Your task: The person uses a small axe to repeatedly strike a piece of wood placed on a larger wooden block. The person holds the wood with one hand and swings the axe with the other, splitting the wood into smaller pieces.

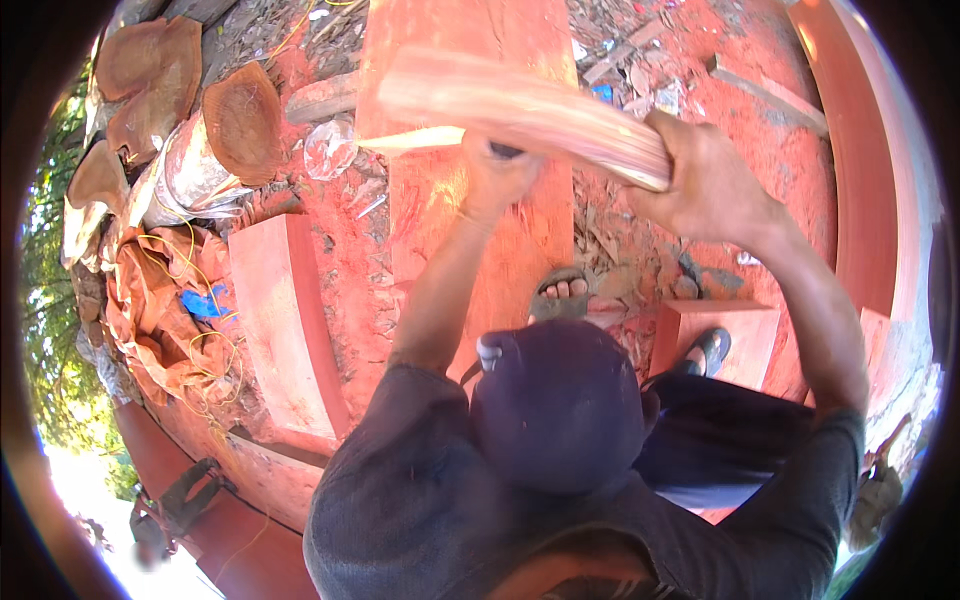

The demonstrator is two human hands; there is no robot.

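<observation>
My right hand [705, 185] is closed around the near end of a thick, club-like piece of wood [590, 130]. The wood's far end is smeared by motion and slants over my left hand [495, 178]. That left hand is a fist around something mostly hidden; only a small dark end shows at its top. Both hands are over a broad reddish wooden beam [420, 220]. Just left of the left fist, a pale step-like edge [410, 140] crosses the beam. I cannot tell whether the club touches the thing in the left fist.
Sawn logs [240, 120] lie at the left, above a crumpled orange-brown sheet [165, 300]. A squared timber [280, 320] stands nearby. A sandalled foot [560, 290] is beside the beam; another block [725, 330] lies right. Long boards [850, 150] line the right side. A dark cap [555, 410] hides the lower middle.
</observation>
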